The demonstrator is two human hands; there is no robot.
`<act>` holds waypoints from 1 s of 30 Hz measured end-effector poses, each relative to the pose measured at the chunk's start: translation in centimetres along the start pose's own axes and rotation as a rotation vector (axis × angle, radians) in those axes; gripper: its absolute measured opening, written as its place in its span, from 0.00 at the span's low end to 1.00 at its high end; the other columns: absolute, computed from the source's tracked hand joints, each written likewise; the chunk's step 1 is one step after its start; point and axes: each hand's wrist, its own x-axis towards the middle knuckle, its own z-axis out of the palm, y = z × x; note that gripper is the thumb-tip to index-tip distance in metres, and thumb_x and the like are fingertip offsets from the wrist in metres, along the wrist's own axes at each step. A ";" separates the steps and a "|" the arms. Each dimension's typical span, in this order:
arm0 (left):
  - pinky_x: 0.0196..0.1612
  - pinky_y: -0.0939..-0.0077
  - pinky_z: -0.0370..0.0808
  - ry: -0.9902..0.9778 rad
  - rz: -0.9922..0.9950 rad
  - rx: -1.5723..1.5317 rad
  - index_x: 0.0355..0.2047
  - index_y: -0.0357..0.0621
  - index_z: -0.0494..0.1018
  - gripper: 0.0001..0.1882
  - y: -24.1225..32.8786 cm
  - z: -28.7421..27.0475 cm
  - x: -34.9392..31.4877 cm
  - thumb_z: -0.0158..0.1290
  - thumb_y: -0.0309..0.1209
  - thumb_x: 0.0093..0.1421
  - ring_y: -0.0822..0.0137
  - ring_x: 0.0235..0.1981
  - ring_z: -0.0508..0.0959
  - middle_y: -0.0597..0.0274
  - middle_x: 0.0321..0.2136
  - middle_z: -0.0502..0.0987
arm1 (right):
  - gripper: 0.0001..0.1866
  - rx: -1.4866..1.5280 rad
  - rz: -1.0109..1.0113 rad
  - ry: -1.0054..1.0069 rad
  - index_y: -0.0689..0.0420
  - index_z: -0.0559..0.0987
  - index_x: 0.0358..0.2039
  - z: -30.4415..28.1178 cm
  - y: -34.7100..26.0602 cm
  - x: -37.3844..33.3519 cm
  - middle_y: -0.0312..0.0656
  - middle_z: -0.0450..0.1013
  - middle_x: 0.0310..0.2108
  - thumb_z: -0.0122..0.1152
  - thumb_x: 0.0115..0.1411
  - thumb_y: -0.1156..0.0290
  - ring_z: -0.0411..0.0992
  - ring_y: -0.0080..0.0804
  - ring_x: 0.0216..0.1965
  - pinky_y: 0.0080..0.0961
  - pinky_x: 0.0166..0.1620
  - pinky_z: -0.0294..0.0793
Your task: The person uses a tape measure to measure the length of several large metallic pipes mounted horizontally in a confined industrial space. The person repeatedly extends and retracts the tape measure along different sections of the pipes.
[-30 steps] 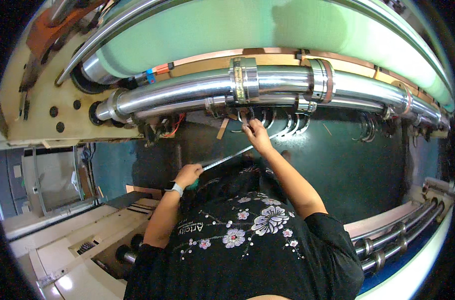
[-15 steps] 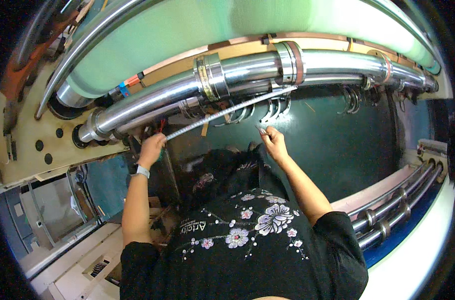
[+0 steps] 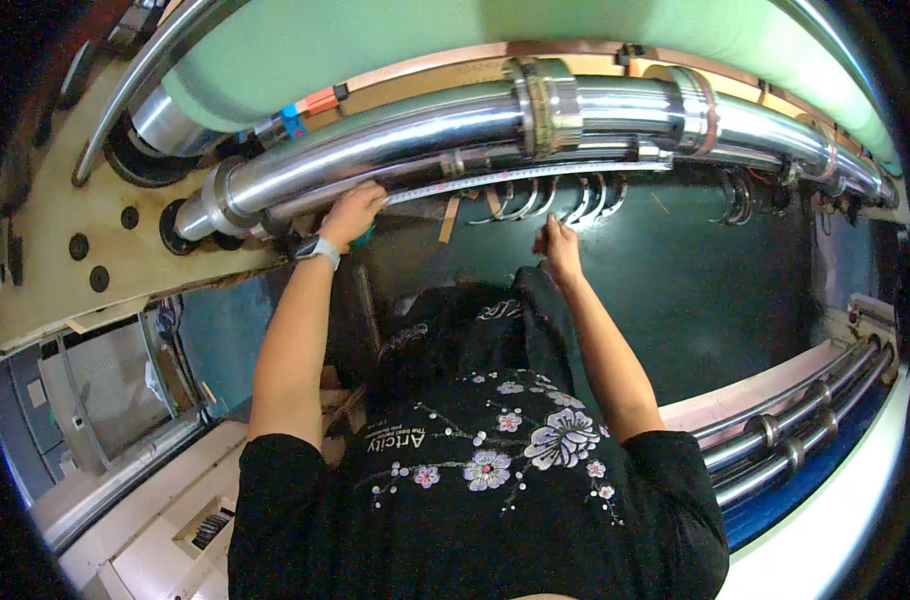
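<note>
Left hand (image 3: 353, 214): gripped the tape measure's (image 3: 515, 176) left end
Tape measure: stretched rightward from that hand, near the steel roller (image 3: 375, 150)
Right hand (image 3: 559, 247): curled below the tape; holding what, I couldn't tell

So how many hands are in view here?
2: the left hand, holding the tape measure near the chrome roller, and the right hand, over the dark green floor.

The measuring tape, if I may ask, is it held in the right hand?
No, the measuring tape extends from the left hand, while the right hand is apart from it.
</note>
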 end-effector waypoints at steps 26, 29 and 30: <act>0.34 0.69 0.65 -0.018 0.141 -0.041 0.23 0.36 0.66 0.09 -0.5 -0.3 0.7 0.45 0.30 0.54 0.56 0.29 0.68 0.53 0.24 0.67 | 0.27 0.492 0.591 -0.228 0.51 0.70 0.27 11.8 0.9 7.2 0.38 0.67 0.17 0.37 0.52 0.39 0.58 0.25 0.12 0.19 0.13 0.51; 0.34 0.68 0.65 -0.061 0.083 -0.054 0.22 0.37 0.65 0.09 -0.8 -0.3 0.9 0.45 0.30 0.54 0.56 0.29 0.68 0.53 0.23 0.66 | 0.26 0.502 0.658 -0.133 0.51 0.68 0.25 12.2 1.0 7.5 0.36 0.60 0.15 0.37 0.52 0.39 0.55 0.26 0.11 0.19 0.12 0.48; 0.34 0.68 0.65 -0.062 0.083 -0.047 0.21 0.37 0.65 0.09 -0.7 -0.3 0.9 0.45 0.29 0.54 0.56 0.29 0.68 0.53 0.23 0.66 | 0.25 0.547 0.659 -0.147 0.51 0.68 0.25 12.2 0.9 7.5 0.36 0.60 0.15 0.37 0.52 0.40 0.54 0.26 0.11 0.19 0.12 0.48</act>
